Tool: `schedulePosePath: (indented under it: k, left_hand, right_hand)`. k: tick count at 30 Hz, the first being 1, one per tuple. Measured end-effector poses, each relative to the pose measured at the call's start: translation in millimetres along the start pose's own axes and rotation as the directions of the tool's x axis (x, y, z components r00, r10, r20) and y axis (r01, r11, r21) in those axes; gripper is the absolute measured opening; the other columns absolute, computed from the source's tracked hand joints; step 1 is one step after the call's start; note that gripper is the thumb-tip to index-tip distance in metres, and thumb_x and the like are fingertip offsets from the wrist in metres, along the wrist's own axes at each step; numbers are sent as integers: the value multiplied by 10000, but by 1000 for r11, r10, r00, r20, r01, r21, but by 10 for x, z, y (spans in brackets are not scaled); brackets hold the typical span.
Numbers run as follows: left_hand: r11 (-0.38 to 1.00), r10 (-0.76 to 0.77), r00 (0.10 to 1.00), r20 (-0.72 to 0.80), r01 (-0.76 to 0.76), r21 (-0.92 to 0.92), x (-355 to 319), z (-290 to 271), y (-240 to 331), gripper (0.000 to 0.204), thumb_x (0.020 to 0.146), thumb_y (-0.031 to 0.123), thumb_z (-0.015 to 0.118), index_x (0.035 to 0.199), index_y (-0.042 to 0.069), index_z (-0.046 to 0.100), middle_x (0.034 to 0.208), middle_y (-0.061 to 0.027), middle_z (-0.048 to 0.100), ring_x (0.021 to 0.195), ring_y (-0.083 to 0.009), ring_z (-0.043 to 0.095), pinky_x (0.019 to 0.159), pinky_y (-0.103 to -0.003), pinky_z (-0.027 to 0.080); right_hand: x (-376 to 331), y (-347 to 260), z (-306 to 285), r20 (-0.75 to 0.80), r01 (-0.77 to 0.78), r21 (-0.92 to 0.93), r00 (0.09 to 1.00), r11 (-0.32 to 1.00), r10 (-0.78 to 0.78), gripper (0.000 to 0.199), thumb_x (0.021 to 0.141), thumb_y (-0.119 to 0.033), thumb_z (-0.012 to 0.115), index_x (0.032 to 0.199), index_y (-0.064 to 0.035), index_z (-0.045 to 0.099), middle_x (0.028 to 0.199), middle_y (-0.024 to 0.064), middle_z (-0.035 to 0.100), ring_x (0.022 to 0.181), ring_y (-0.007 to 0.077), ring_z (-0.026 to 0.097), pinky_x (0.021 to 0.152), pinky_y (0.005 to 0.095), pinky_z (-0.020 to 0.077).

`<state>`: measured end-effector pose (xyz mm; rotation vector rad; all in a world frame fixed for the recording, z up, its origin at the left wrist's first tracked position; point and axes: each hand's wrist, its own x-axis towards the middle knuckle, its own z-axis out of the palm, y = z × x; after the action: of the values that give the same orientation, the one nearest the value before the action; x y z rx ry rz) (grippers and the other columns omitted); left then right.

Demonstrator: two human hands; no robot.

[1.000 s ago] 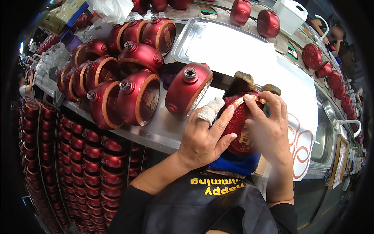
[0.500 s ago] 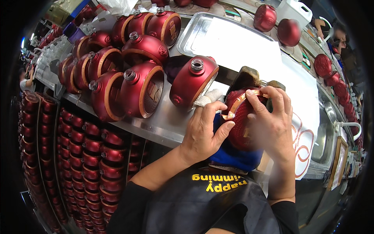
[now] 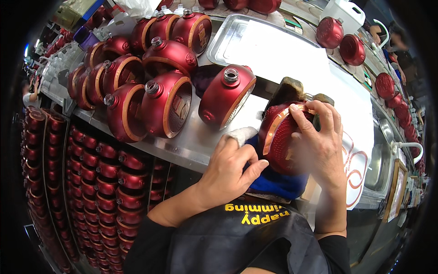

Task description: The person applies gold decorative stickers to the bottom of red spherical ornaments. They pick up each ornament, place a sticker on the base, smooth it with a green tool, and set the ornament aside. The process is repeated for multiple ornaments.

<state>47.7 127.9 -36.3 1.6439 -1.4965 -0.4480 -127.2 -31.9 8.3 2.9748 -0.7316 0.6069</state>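
Observation:
A round red bottle (image 3: 279, 148) with a dimpled face leans on a dark holder (image 3: 290, 86) in front of me, over a blue cloth (image 3: 273, 183). A copper-coloured strip (image 3: 273, 130) curves along the left and upper part of its rim. My right hand (image 3: 323, 139) reaches over the bottle, its bent fingertips gripping the strip at the upper rim. My left hand (image 3: 230, 170) hovers just left of the bottle with thumb and fingers apart and nothing visible in it; a white wrapping (image 3: 243, 134) covers a fingertip. The far end of the strip is hidden by my right fingers.
A single red bottle (image 3: 224, 98) stands left of the holder, and several copper-rimmed bottles (image 3: 166, 107) crowd the bench beyond. A metal tray (image 3: 223, 43) and white sheet (image 3: 285, 50) lie behind. At right, copper-coloured strips (image 3: 356, 176) rest on paper, and bottles ride a conveyor (image 3: 353, 64).
My left hand has let go of the strip's lower end and drawn back down-left. The strip now lies along the rim. My right hand has hardly moved; the bottles on the conveyor have shifted rightward.

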Motion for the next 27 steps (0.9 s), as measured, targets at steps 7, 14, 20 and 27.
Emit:
schedulePosePath:
  k: [7, 14, 20, 27]
  left_hand:
    - [888, -43, 971, -237, -72, -454, 468, 270, -131, 454, 1091, 291, 563, 1401, -38, 525, 1324, -208, 618, 1206, -275, 602, 1047, -393, 461]
    - [594, -221, 970, 103, 218, -774, 628, 399, -243, 417, 1096, 309, 558, 1336, -30, 524, 1226, -97, 625, 1121, -111, 593, 982, -275, 495]
    - [551, -238, 963, 124, 239, -799, 651, 414, -266, 392, 1101, 311, 550, 1312, -19, 534, 1173, -86, 645, 1066, -101, 613, 943, -265, 515]
    - [653, -242, 970, 11, 171, -738, 684, 459, -281, 409, 1066, 343, 622, 1213, -36, 587, 973, -129, 690, 729, -126, 644, 683, -283, 531]
  right_hand:
    - [-3, 15, 37, -25, -9, 13, 1000, 1000, 9, 588, 839, -154, 770, 1409, -179, 627, 1351, 88, 524, 1290, 329, 488, 991, 487, 427]
    - [-37, 39, 64, -33, -16, 8, 999, 1000, 17, 587, 840, -161, 770, 1410, -170, 630, 1352, 92, 529, 1286, 332, 492, 1001, 487, 425]
    - [-36, 46, 77, -28, -23, 25, 999, 999, 24, 594, 835, -163, 772, 1412, -169, 630, 1359, 94, 526, 1289, 331, 490, 1010, 486, 420]
    - [-43, 43, 76, -22, -40, 40, 999, 998, 41, 611, 841, -164, 770, 1432, -166, 613, 1360, 97, 525, 1289, 338, 488, 1026, 492, 414]
